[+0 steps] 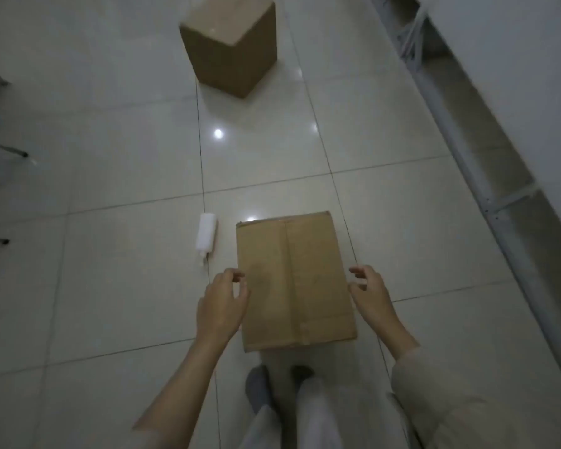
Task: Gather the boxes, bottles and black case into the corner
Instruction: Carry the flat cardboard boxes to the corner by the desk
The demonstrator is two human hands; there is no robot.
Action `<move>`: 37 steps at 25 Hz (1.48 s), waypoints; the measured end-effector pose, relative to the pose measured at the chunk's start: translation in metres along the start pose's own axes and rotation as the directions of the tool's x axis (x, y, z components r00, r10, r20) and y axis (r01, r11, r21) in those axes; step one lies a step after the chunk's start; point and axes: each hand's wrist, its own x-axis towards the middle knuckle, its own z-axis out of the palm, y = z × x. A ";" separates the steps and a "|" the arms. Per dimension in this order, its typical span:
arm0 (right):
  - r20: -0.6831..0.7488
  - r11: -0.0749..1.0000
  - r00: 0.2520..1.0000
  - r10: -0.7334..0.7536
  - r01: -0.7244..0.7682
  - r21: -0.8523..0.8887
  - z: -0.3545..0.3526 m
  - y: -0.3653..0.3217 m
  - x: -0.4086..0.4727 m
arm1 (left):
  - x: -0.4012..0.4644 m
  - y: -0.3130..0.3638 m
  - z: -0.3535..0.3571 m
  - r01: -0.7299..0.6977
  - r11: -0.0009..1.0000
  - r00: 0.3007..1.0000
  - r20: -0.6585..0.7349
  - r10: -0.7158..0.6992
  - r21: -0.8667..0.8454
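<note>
A closed brown cardboard box stands on the tiled floor right in front of my feet. My left hand hovers at its left side and my right hand at its right side, both with fingers spread and curled, holding nothing. Whether the fingertips touch the box edges I cannot tell. A white bottle lies on its side just left of the box, nozzle toward me. A taller brown box stands farther away on the floor. No black case is in view.
A white metal shelf frame runs diagonally along the right side against a white wall. Dark chair or stand legs poke in at the left edge. My grey socks are just behind the near box.
</note>
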 end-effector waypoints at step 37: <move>-0.214 0.818 0.964 0.157 -0.249 -0.518 0.104 0.201 0.131 | 0.228 -0.047 0.206 -0.180 0.452 0.962 0.252 -0.105 0.874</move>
